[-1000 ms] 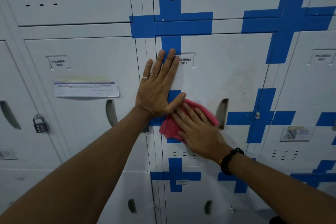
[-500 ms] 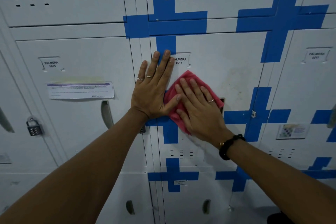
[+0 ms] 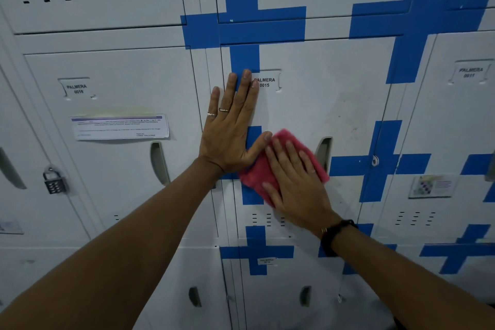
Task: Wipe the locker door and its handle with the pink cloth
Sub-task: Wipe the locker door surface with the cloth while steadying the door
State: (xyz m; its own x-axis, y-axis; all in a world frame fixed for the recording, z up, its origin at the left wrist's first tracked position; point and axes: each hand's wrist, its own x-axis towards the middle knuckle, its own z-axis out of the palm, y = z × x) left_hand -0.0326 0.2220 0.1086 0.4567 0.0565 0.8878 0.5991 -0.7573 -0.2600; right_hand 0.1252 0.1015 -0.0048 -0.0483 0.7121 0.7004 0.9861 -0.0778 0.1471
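Observation:
The white locker door (image 3: 334, 104) labelled PALMERA 0015 fills the middle of the view, crossed by blue tape. Its recessed grey handle (image 3: 323, 153) sits at the door's right side. My right hand (image 3: 294, 182) presses the pink cloth (image 3: 254, 173) flat against the door, fingers straight and spread, just left of the handle. The cloth's right edge touches the handle recess. My left hand (image 3: 231, 126) lies flat on the door's left edge with straight fingers, its thumb tip touching the cloth's top.
The neighbouring locker on the left carries a paper notice (image 3: 119, 127) and its own handle (image 3: 159, 162). A combination padlock (image 3: 55, 182) hangs further left. A small sticker (image 3: 432, 185) is on the right locker. More lockers lie above and below.
My right hand slid the cloth up the door, then back down and slightly right towards the handle. My left hand stayed flat in the same place.

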